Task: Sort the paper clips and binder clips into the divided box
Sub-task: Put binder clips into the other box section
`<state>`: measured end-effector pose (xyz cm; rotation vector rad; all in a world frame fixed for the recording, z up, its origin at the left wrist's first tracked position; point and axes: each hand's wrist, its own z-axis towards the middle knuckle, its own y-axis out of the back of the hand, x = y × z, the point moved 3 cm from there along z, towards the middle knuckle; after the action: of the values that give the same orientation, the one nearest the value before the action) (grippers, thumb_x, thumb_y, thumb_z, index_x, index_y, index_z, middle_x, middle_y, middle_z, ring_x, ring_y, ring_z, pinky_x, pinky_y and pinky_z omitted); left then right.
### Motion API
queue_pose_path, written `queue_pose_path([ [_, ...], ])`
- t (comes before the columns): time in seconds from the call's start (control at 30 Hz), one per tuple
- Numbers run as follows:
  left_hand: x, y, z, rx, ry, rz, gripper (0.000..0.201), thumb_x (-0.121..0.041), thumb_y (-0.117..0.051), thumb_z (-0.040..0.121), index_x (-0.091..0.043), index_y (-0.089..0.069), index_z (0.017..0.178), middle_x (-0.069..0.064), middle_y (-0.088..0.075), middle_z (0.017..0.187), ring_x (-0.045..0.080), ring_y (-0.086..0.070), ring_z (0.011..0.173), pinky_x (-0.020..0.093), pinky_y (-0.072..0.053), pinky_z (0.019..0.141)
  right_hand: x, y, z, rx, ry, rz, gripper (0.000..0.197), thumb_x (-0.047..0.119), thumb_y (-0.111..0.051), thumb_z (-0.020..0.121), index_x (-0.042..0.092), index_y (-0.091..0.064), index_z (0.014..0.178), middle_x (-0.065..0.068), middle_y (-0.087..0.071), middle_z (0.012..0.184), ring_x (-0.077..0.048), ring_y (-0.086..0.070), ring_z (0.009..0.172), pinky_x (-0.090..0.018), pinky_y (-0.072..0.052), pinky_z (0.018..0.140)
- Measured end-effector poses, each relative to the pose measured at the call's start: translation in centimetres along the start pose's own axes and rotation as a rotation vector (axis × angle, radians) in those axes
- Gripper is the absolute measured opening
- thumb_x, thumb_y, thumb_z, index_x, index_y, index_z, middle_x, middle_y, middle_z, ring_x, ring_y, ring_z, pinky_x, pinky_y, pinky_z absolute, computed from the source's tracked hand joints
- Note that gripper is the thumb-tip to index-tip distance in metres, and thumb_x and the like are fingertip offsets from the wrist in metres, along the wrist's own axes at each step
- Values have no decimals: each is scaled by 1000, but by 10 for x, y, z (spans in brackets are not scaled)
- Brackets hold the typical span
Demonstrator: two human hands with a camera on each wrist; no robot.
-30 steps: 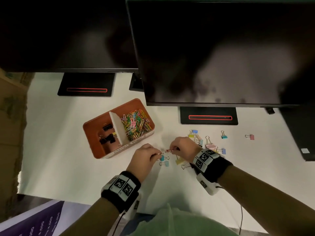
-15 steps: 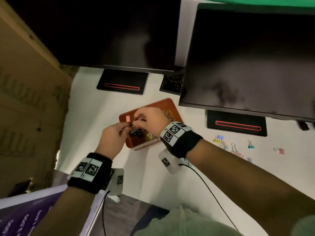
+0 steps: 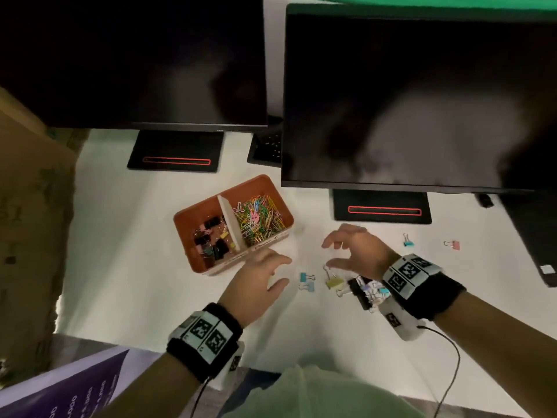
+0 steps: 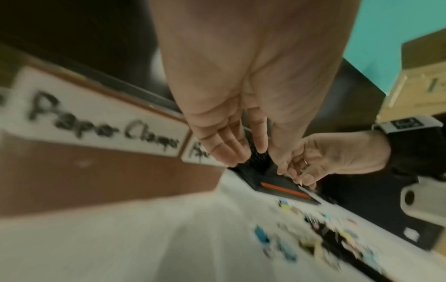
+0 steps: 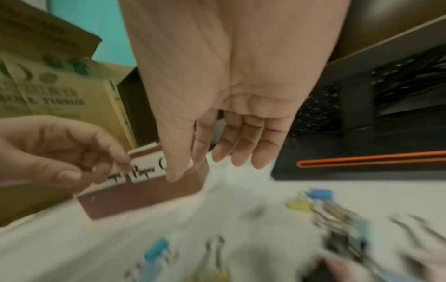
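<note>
Head view shows both your hands empty above the white desk [image 3: 120, 267]: your left hand [image 3: 256, 285] hovers with fingers spread, just in front of the divided box [image 3: 208, 267], and your right hand [image 3: 352, 251] hangs with fingers loosely curved over the loose binder clips, gripping nothing. The wrist views confirm bare palms and relaxed fingers.

The box stands left of centre; its left compartment holds black and a few coloured binder clips [image 3: 211, 239], its right compartment a heap of coloured paper clips [image 3: 259, 218]. On the desk lie two blue clips [image 3: 306, 282], a yellow clip [image 3: 334, 282] just below your right thumb, a tangled cluster [image 3: 366, 292] beside your right wrist, and a teal clip [image 3: 407, 241] and a pink clip [image 3: 453, 244] well apart to the right.

These clips should be light and stiff, with sprung steel bodies and thin wire handles that swing freely. Pinch the coloured body across its flat sides instead of a handle, which would likely let the clip dangle and twist. In the cluster the handles look interlocked, so expect neighbours to lift along; steady the pile with your other hand. The smooth painted faces may slip under a loose pinch.
</note>
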<state>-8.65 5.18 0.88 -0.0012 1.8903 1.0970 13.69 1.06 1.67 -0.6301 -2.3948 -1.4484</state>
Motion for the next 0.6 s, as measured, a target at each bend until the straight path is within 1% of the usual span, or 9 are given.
queue_pose_path([
  [0.1,-4,-39,18,171,-17,108,44,-25,-61,83,-29,-49,125,-7,-39,131,12,-42,115,29,-39,101,-19,-24,-14,103,7,-60,41,37,-68,79,32,-55,117,6,-54,115,-12,-49,106,-30,-42,96],
  [0.17,-3,-60,27,246,-25,164,47,-24,-61,81,-29,-49,126,-5,-34,139,16,-37,122,32,-35,104,-22,-39,-16,118,55,-101,47,36,-69,78,32,-52,122,4,-53,122,-16,-48,112,-35,-42,99],
  [0.2,-2,-68,31,269,-39,184,48,-23,-62,80,-29,-50,126,-5,-33,141,16,-35,124,31,-34,105,-23,-45,-15,126,73,-132,49,36,-69,79,33,-51,124,2,-53,123,-19,-49,112,-38,-42,98],
  [0.27,1,-80,37,285,-78,230,46,-20,-62,79,-28,-54,123,-5,-36,141,17,-34,125,28,-30,105,-22,-55,-11,134,95,-202,46,34,-65,81,33,-50,124,-2,-51,123,-23,-49,112,-41,-42,97],
  [0.37,5,-87,41,237,-99,209,30,-12,-62,81,-17,-63,111,1,-47,131,20,-39,118,24,-31,100,-22,-63,-6,108,87,-219,33,29,-59,85,28,-55,118,-6,-52,120,-29,-49,112,-40,-41,95],
  [0.47,9,-86,44,234,-49,142,18,-9,-63,80,-12,-64,98,3,-53,109,19,-44,102,26,-40,91,-25,-61,-2,120,72,-160,26,29,-59,85,25,-58,111,-7,-54,116,-28,-50,108,-38,-42,93],
  [0.53,12,-84,47,239,11,97,15,-8,-65,78,-11,-62,92,3,-52,99,20,-47,95,28,-42,84,-29,-52,-1,97,69,-40,23,24,-62,84,24,-59,106,-6,-53,111,-26,-51,104,-40,-45,92],
  [0.57,13,-83,48,233,31,76,15,-7,-67,77,-11,-62,90,3,-52,96,20,-49,92,26,-42,80,-32,-46,-1,70,63,40,21,20,-64,83,22,-59,103,-5,-51,110,-24,-52,101,-37,-46,92],
  [0.6,13,-83,49,226,43,59,14,-7,-68,76,-10,-61,88,3,-51,94,20,-50,89,24,-41,77,-36,-39,-3,46,51,108,20,17,-65,82,21,-58,100,-4,-50,109,-22,-52,99,-32,-46,91],
])
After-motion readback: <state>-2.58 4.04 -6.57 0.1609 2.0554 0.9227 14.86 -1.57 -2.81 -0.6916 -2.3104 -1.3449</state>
